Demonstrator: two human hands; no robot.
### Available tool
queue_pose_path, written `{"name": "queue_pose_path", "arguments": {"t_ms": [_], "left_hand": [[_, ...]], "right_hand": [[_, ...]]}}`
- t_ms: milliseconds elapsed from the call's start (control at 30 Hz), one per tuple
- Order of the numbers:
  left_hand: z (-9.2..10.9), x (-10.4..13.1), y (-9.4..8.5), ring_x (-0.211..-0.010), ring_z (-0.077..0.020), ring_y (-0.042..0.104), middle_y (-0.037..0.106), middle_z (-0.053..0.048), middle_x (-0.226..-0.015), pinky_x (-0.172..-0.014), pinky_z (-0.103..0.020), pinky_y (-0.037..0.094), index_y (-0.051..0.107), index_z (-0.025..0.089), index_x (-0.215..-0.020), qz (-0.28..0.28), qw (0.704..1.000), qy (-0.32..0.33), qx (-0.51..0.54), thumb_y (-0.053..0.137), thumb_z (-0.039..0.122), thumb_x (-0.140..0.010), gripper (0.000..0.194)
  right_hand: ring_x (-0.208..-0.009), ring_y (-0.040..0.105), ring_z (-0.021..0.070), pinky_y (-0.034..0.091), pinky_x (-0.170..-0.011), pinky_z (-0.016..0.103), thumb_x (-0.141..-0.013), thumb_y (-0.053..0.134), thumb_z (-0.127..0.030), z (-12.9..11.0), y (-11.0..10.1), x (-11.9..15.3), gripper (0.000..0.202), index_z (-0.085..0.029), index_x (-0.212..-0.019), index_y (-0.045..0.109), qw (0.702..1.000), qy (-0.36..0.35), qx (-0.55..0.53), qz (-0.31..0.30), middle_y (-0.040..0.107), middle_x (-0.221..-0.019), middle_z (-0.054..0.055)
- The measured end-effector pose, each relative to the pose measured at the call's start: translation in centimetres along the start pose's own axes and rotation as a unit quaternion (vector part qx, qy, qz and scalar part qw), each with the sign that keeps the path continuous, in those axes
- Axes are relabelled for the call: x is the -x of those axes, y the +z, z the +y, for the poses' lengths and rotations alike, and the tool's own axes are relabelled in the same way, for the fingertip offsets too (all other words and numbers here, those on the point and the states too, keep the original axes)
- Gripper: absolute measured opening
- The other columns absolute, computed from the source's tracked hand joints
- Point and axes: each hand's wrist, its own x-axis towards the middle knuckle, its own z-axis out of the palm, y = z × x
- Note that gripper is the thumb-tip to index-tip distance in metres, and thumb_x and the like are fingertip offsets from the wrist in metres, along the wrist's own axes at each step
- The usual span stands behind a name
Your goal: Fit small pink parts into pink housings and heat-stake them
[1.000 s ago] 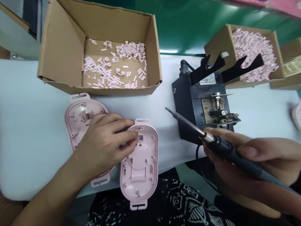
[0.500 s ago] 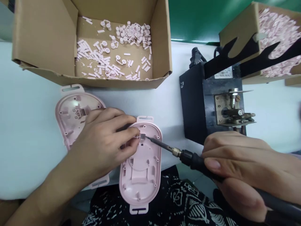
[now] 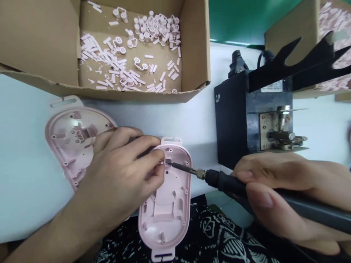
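A pink oval plastic shell (image 3: 164, 215) lies open side up near the table's front edge, posts and ribs showing. My left hand (image 3: 128, 164) reaches over its left side, fingers closed and pressing a small pink plastic part (image 3: 162, 162), mostly hidden, beside a small square opening. My right hand (image 3: 285, 193) grips a black-handled soldering iron (image 3: 227, 182). Its dark tip meets the shell at that opening, right by my left fingertips. A second pink shell (image 3: 59, 146) lies under and left of my left hand, with a small two-disc part seated in it.
A cardboard box (image 3: 189, 54) at the back holds small pink clips and strips. To the right stands a black machine (image 3: 230, 120) with a metal mechanism and forked black arms. Behind it another cardboard box (image 3: 290, 33) holds many pink pieces (image 3: 334, 22).
The iron's tip has moved slightly left, from the right edge of the opening onto it. My left hand keeps its place on the shell. The view has shifted slightly.
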Motion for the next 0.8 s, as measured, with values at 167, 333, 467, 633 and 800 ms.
{"name": "queue_pose_path", "arguments": {"t_ms": [167,333,467,633,800], "left_hand": [[0.5,-0.2,-0.1,-0.101,-0.0278,0.055,0.073,0.001,-0.108,-0.089,-0.052,0.042,0.07,0.026,-0.093,0.003,1.0,-0.017,0.013,0.059,0.027,-0.094,0.01],[0.6,0.1,-0.2,-0.102,-0.029,0.06,0.073,0.001,-0.11,-0.09,-0.053,0.044,0.07,0.025,-0.092,-0.016,1.0,-0.019,0.009,0.064,0.023,-0.088,0.007],[0.5,0.0,-0.1,-0.102,-0.03,0.064,0.074,0.0,-0.111,-0.089,-0.055,0.046,0.068,0.024,-0.088,-0.022,0.999,-0.027,0.026,0.062,0.023,-0.09,0.007],[0.6,-0.2,-0.2,-0.099,-0.0296,0.068,0.074,-0.001,-0.109,-0.086,-0.056,0.048,0.068,0.022,-0.086,-0.024,0.997,-0.036,0.061,0.057,0.02,-0.093,0.013],[0.6,-0.1,-0.2,-0.099,-0.0273,0.067,0.073,0.0,-0.113,-0.088,-0.054,0.046,0.068,0.024,-0.084,-0.033,0.997,-0.037,0.056,0.056,0.02,-0.094,0.015]], "right_hand": [[-0.034,0.046,0.0126,0.055,-0.04,0.024,-0.098,0.052,-0.053,-0.1,0.3,-0.3,0.043,-0.03,-0.062,0.054,0.991,-0.08,0.102,-0.02,0.055,-0.05,-0.004],[-0.041,0.053,0.0085,0.054,-0.047,0.017,-0.102,0.051,-0.046,-0.2,0.2,-0.3,0.04,-0.027,-0.068,0.057,0.986,-0.111,0.124,-0.031,0.058,-0.056,-0.003],[-0.045,0.056,0.0105,0.055,-0.05,0.02,-0.104,0.044,-0.044,-0.6,0.1,-0.2,0.042,-0.027,-0.067,0.056,0.981,-0.1,0.159,-0.055,0.055,-0.057,-0.002],[-0.049,0.059,0.0125,0.056,-0.048,0.022,-0.1,0.05,-0.035,-0.7,-0.9,-0.5,0.031,-0.028,-0.07,0.055,0.968,-0.114,0.171,-0.145,0.057,-0.06,-0.001],[-0.05,0.06,0.0146,0.058,-0.047,0.027,-0.101,0.046,-0.038,-0.3,-1.4,-0.6,0.031,-0.029,-0.075,0.059,0.971,-0.114,0.181,-0.106,0.06,-0.063,0.001]]}}
